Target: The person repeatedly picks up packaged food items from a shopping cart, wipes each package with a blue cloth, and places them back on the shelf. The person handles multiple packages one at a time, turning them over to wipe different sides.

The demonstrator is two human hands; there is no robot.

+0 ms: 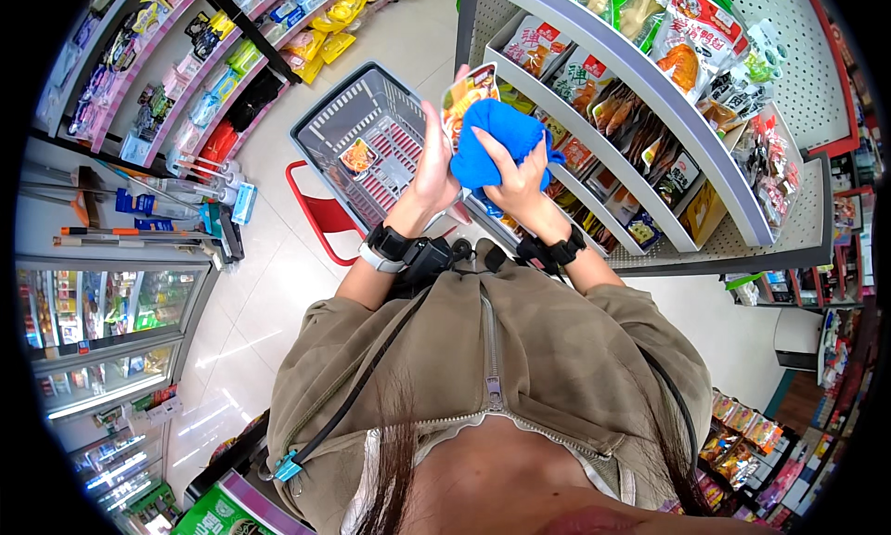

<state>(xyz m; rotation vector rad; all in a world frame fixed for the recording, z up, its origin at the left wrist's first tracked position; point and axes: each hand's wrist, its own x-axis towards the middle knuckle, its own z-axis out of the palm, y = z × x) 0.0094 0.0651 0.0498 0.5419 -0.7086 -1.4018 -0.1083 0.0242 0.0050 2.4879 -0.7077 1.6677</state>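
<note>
My left hand [433, 166] holds up a card-like food package [472, 93] printed with a picture of food. The hand stands upright along the package's left side, its fingers partly hidden behind it. Bunched in my right hand [518, 176] is a bright blue cloth [495, 128], pressed against the front of the package and covering its lower part. Below and to the left of my hands, a grey plastic shopping basket [398, 107] stands on the floor. Inside the basket lies another food-printed package [358, 158].
To the right, a tiered display rack [630, 55] holds many snack packets, close to my right hand. A red handle [321, 211] sticks out beside the basket. At left are goods shelves [202, 75], mops and brushes [223, 229], and a glass-door fridge [111, 305].
</note>
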